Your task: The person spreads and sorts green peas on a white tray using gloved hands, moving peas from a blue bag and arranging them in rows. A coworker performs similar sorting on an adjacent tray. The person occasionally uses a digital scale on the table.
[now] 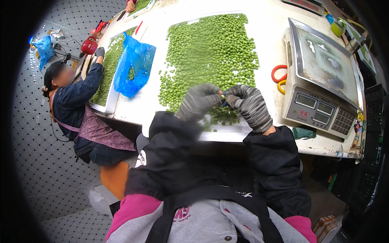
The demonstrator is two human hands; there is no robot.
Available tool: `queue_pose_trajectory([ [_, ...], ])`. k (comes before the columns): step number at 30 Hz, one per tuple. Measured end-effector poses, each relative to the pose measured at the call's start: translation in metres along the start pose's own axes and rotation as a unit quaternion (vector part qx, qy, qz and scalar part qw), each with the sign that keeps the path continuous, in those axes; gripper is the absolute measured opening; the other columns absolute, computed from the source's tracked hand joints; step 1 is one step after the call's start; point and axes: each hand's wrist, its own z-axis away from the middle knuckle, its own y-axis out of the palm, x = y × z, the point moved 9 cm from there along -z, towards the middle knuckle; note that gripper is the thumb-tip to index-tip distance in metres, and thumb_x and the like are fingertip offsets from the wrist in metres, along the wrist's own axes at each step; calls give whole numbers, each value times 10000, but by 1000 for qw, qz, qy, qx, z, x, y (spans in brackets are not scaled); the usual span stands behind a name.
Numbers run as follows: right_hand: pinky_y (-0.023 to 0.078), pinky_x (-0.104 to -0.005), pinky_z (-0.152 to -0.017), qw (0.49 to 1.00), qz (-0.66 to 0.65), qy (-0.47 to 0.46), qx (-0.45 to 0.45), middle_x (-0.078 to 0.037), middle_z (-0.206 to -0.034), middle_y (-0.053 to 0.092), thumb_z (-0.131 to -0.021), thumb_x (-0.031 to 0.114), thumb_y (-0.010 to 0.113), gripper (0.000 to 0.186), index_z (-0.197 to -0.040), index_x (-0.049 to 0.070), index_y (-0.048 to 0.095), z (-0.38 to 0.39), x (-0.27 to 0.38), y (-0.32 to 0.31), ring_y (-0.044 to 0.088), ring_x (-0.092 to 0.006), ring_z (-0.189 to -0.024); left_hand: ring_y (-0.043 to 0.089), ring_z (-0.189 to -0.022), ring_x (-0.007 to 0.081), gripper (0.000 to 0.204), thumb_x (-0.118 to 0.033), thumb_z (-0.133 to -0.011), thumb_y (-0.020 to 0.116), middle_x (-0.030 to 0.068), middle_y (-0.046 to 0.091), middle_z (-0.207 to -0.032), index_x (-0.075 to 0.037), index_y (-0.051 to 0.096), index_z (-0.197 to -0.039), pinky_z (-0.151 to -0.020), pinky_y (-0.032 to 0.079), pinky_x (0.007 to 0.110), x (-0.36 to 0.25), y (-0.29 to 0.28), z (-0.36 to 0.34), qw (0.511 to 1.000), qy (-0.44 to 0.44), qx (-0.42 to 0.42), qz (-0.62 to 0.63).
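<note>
Shelled green peas [210, 48] lie thickly over a shallow white tray [231, 135] in front of me. Above its near part, my left hand [198, 99] and my right hand [248, 104] meet at the fingertips. Both wear grey knitted gloves with bare fingertips showing. My left hand is smeared by motion, but its fingers look pressed together. The right fingers are bent inward and closed. A small green bit, like a pea, shows between the fingertips, with something dark blue beside it. Exactly what each hand grips is hidden.
Right of the tray stands a weighing scale [324, 97] with a metal pan, beside red-and-yellow-handled scissors [279, 79]. A blue plastic bag [133, 67] lies to the left. Beyond it, a co-worker [77, 97] reaches over another pea tray [110, 103]. A green-lidded bottle [337, 27] stands far right.
</note>
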Motion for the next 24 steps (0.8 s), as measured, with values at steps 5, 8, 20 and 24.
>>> queue_pose_trajectory([
  [5, 476, -258, -618, 1000, -23, 7, -15, -82, -802, 650, -801, 127, 615, 211, -948, -24, 630, -1, 0, -9, 587, -115, -681, 590, -739, 138, 175, -59, -767, 665, 37, 614, -820, -23, 587, -919, -650, 486, 249, 14, -4, -2, 987, -56, -3, 149],
  [8, 478, -256, -634, 998, 41, -6, 36, -86, -803, 651, -784, 145, 627, 219, -949, 1, 637, 2, 9, -2, 590, -123, -682, 578, -720, 119, 158, -66, -778, 657, 36, 614, -808, -19, 588, -912, -633, 477, 246, 11, -15, 0, 994, -44, -28, 92],
  [20, 483, -376, -719, 861, 343, -47, 373, -138, -844, 641, -733, 101, 572, 197, -912, 70, 648, 46, 1, 55, 609, -308, -800, 599, -901, 302, 288, -237, -771, 665, 151, 634, -920, -26, 621, -962, -806, 463, 376, -49, -54, 7, 791, 188, -102, -574],
  [24, 485, -345, -726, 883, 315, -3, 347, -134, -867, 651, -759, 192, 642, 261, -976, 47, 644, 38, -1, 42, 626, -262, -805, 456, -1149, 344, 465, -276, -790, 643, 203, 492, -1219, -66, 519, -1185, -949, 382, 399, -42, -77, -12, 740, 157, -95, -647],
])
